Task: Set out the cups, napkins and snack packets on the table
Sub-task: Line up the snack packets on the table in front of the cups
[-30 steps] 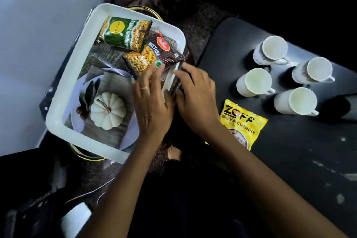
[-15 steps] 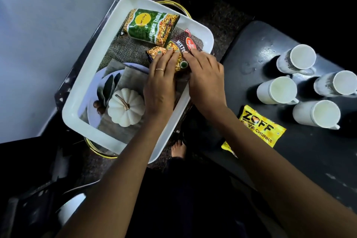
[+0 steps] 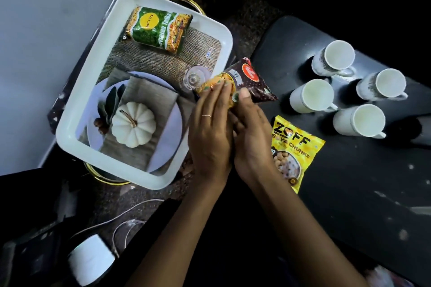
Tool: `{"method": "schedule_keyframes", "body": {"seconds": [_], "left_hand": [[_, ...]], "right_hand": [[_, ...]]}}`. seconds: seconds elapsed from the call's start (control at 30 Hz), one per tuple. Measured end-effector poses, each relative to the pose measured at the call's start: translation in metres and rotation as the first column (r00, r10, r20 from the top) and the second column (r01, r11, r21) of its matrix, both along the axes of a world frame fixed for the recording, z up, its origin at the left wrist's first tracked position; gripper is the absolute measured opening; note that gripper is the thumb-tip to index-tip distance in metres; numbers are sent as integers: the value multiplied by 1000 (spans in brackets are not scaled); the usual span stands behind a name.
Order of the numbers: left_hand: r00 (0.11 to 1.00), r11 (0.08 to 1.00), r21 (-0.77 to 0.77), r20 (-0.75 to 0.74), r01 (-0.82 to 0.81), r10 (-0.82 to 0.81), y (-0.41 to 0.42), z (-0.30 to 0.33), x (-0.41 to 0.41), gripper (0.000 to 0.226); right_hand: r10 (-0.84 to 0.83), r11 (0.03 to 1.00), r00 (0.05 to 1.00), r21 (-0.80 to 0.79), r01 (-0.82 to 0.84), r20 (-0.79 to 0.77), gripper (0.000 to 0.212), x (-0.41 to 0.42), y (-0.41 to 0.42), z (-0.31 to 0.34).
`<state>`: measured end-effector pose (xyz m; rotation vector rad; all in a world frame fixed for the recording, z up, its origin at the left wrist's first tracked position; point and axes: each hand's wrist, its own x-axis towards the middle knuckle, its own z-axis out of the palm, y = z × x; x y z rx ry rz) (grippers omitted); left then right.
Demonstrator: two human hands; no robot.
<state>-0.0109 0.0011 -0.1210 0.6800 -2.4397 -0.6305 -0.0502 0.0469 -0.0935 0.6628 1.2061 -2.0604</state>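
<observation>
Both hands hold a dark brown mixture packet (image 3: pixel 247 81) just past the right rim of the white tray (image 3: pixel 77 98), between tray and black table (image 3: pixel 349 182). My left hand (image 3: pixel 210 133) grips its lower edge with the fingers; my right hand (image 3: pixel 251 137) pinches it with the thumb. A green snack packet (image 3: pixel 158 29) lies at the far end of the tray. A yellow soya chunks packet (image 3: pixel 296 144) lies on the table, next to my right wrist. Several white cups (image 3: pixel 312 95) stand on the table to the right.
The tray's printed base shows a plate, a folded grey napkin and a white pumpkin (image 3: pixel 133 123). A gold-rimmed stand (image 3: pixel 102 177) carries the tray. A white wall (image 3: pixel 46 30) is at the left. Cables and a white object (image 3: pixel 91 261) lie on the floor below.
The brown mixture packet has been lifted from the tray's far right corner and carried right, over the rim toward the table. Both hands moved with it.
</observation>
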Motion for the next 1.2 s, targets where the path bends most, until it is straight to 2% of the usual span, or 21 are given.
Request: {"method": "schedule_keyframes", "body": {"seconds": [0.07,0.17,0.23,0.37,0.43,0.5,0.53,0.6,0.73,0.83,1.0,1.1,1.2], "left_hand": [[998,999,-17,30,49,-48,17,3,0,33],[984,990,51,113,131,-136,40,11,3,44],[973,976,113,119,186,-200,51,16,4,51],[986,942,316,84,112,-146,65,24,-9,50],[971,849,525,166,62,-174,68,26,-19,51],[923,666,746,233,34,-308,71,25,-30,49],[905,581,814,232,21,-357,73,24,-35,45],[914,516,857,203,7,-351,81,23,-42,38],[934,576,815,255,-69,-249,119,16,-45,34],[919,609,787,310,-103,-245,147,7,-41,48],[823,637,769,388,-41,-415,191,-12,-26,56],[760,665,747,420,20,-496,209,-24,-19,61],[698,656,750,429,79,-574,218,-34,-17,62]], "right_hand": [[-32,999,999,33,32,8,35,-4,17,4],[-26,981,999,190,31,-26,14,-15,47,3],[-43,968,999,246,46,-21,15,-22,67,3],[9,971,998,239,6,-62,19,-32,108,2],[101,975,992,207,-84,-72,19,-36,130,0],[186,970,980,169,-173,-69,18,-40,152,-3],[210,966,976,166,-197,-65,20,-41,162,-4],[210,963,976,182,-198,-48,30,-40,178,-6],[90,967,993,247,-69,-78,51,-32,202,-9],[24,924,993,381,24,-119,46,-22,216,-14],[9,828,990,557,70,-137,26,-11,246,-35],[76,753,987,657,37,-143,29,-6,260,-48],[111,726,990,687,-19,-90,43,-2,268,-60]]}}
